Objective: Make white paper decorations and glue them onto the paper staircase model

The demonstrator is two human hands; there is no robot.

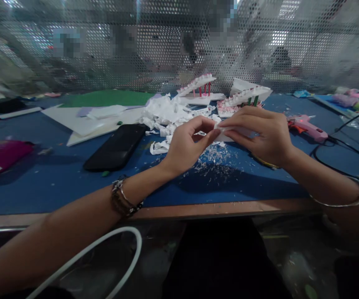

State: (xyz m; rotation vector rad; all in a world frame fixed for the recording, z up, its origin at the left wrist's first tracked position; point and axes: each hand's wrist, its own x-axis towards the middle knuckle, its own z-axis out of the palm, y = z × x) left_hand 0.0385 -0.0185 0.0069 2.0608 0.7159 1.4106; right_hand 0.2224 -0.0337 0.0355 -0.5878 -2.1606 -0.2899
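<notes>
My left hand [188,142] and my right hand [258,132] meet above the blue table [57,182], both pinched on one small white foam piece [229,132]. The left thumb and fingers grip its left end; the right hand covers most of the rest. Fine white crumbs [213,160] lie on the table just under the hands. A heap of white foam scraps [169,114] sits right behind the left hand.
A black phone [116,147] lies left of the hands. A pink glue gun [306,126] with a black cable [347,160] rests on the right. Two white stepped foam models [198,87] [244,99] stand at the back, white sheets [86,120] back left. A perforated screen closes the rear.
</notes>
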